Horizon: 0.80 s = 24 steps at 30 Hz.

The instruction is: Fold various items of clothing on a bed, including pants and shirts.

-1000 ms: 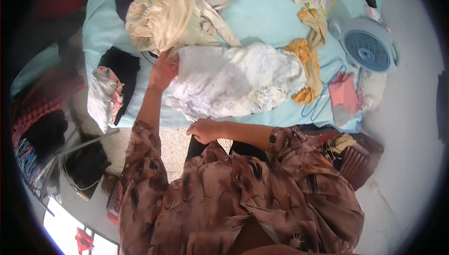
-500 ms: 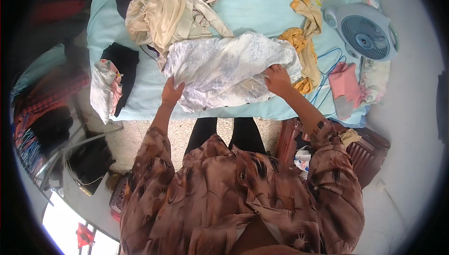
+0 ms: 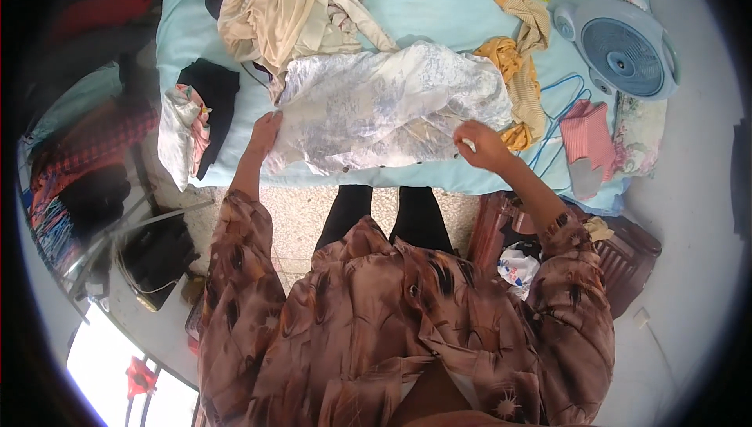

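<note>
A white garment with a faint blue print [image 3: 352, 106] lies spread across the near side of the bed, small dark buttons along its near edge. My left hand [image 3: 266, 132] is closed on its left edge, pulling that side out fairly flat. Near the garment's right front part, my right hand [image 3: 481, 146] has its fingers curled, thumb bent toward the index finger in a loose ring. Whether cloth is caught between those fingertips is too small to make out. The garment's right part is bunched and wrinkled.
Beyond the garment is a heap of cream cloth [image 3: 270, 16]. A yellow patterned cloth [image 3: 523, 94], blue hanger [image 3: 560, 117], pink garment [image 3: 587, 133] and blue-grey fan [image 3: 619, 51] lie to the right. Black clothing [image 3: 215, 106] is on the left, brown plastic furniture [image 3: 627, 262] below right.
My left hand has moved left and nearer, drawing the garment's left edge outward and flatter. My right hand has shifted slightly right and nearer, its fingers now curled.
</note>
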Each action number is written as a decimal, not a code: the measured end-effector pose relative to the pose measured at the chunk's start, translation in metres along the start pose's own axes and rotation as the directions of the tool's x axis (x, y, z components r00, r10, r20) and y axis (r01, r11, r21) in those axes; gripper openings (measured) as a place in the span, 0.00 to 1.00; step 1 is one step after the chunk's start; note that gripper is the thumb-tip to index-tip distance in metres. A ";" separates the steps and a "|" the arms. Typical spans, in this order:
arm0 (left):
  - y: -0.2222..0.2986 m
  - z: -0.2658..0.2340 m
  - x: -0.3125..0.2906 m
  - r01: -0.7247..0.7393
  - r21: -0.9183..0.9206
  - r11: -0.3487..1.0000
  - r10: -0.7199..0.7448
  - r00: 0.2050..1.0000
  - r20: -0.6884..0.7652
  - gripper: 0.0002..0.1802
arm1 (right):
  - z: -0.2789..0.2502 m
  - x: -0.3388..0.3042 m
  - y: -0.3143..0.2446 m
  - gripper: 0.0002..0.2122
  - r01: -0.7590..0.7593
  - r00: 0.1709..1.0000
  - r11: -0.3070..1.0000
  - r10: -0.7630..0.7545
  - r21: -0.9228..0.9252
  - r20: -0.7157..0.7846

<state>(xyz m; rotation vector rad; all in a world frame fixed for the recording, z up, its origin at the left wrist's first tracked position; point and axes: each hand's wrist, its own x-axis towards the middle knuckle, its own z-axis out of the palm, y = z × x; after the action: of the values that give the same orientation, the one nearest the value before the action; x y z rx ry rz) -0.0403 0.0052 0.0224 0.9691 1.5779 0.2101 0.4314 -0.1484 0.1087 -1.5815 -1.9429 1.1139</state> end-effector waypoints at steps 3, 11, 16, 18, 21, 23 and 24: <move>0.010 0.020 -0.005 -0.017 0.508 0.861 0.212 0.920 -0.328 0.15 | 0.003 -0.015 0.007 0.03 -0.048 0.999 0.995 0.047 -0.083 -0.021; -0.040 0.101 -0.058 0.266 -0.042 0.963 -0.267 0.964 -0.004 0.10 | 0.035 0.045 0.026 0.08 -0.125 0.985 0.857 0.046 -0.500 -0.167; -0.078 0.096 -0.044 0.394 -0.782 0.483 -0.343 0.907 0.245 0.15 | 0.043 0.065 0.039 0.08 -0.153 0.988 0.835 0.128 -0.528 -0.084; -0.033 0.117 -0.032 0.356 -0.810 0.466 -0.449 0.884 0.130 0.14 | 0.029 0.049 0.049 0.08 -0.229 0.973 0.858 0.197 -0.460 -0.117; -0.046 0.096 -0.012 0.312 -0.879 0.360 -0.461 0.879 0.122 0.12 | 0.016 0.049 0.034 0.06 -0.221 0.971 0.941 0.188 -0.258 -0.144; -0.061 0.084 -0.007 0.284 -0.873 0.396 -0.375 0.918 0.128 0.10 | 0.006 0.044 0.022 0.05 -0.191 0.975 0.970 0.170 -0.149 -0.144; -0.065 0.078 -0.006 0.281 -0.876 0.392 -0.376 0.918 0.126 0.10 | 0.000 0.039 0.015 0.05 -0.126 0.987 0.987 0.115 -0.100 -0.110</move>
<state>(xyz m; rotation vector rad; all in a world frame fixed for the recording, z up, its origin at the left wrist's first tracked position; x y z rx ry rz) -0.0019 -0.0692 -0.0348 -0.2171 1.4033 0.7286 0.4298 -0.1108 0.0900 -1.7981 -1.8884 0.9657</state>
